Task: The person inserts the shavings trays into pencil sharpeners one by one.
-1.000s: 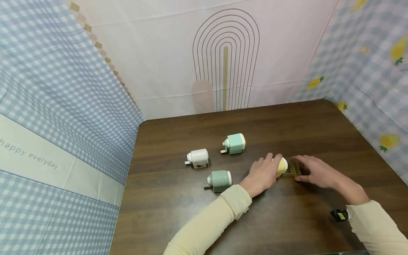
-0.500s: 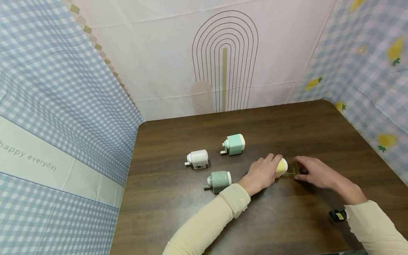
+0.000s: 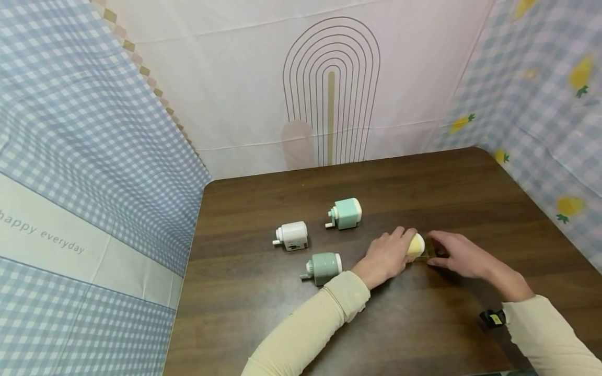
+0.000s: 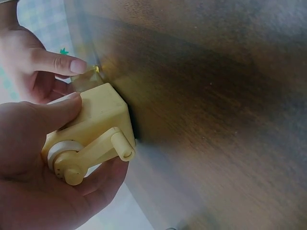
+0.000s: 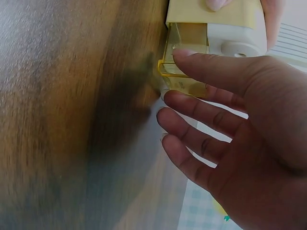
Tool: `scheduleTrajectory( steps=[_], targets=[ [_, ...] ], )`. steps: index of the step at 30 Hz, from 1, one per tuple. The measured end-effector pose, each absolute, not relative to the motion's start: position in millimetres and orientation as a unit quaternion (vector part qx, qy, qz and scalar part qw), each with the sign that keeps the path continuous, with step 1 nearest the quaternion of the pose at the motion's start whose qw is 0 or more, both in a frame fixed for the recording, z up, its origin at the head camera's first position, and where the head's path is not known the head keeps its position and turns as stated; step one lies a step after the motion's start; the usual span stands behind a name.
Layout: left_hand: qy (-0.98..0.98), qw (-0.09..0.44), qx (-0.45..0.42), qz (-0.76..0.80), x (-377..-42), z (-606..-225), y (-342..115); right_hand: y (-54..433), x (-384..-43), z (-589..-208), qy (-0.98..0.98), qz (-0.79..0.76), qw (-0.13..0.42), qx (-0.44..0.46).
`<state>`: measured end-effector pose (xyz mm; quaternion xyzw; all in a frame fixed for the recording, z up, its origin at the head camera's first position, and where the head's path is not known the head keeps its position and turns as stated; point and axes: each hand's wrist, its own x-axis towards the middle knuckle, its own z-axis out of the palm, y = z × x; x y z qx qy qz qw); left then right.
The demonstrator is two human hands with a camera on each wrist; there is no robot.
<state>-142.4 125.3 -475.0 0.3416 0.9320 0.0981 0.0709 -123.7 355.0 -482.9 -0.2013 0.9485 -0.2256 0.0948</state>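
Observation:
My left hand (image 3: pixel 386 256) grips a yellow crank pencil sharpener (image 4: pixel 103 112) that lies on the table. In the left wrist view the thumb lies along its body and the fingers curl round the far side; the crank handle (image 4: pixel 103 148) faces the camera. A see-through yellow shavings drawer (image 5: pixel 184 84) sticks partly out of the sharpener's other end. My right hand (image 3: pixel 463 254) pinches that drawer, with the thumb over its front edge and the index finger at its outer face. The other right fingers are loosely bent beside it.
Left of the hands, three more crank sharpeners sit on the wooden table (image 3: pixel 244 313): a white one (image 3: pixel 294 236), a mint one (image 3: pixel 348 213) and a grey-green one (image 3: pixel 326 268). Patterned cloth (image 3: pixel 235 78) hangs behind the table and at both sides.
My right hand has moved a little left toward the sharpener, and the drawer stands out less than before. The left hand keeps its hold in nearly the same place.

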Motion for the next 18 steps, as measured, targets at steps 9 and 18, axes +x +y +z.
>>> scheduleTrajectory(
  steps=[9, 18],
  targets=[
    [0.932, 0.072, 0.343, 0.094, -140.3, -476.5, 125.8, 350.6, -123.5, -485.1, 0.947, -0.232, 0.103, -0.197],
    [0.933, 0.067, 0.341, 0.099, -142.3, -477.2, 125.5, 351.1, -125.0, -485.4, 0.944, -0.246, 0.106, -0.192]
  ],
)
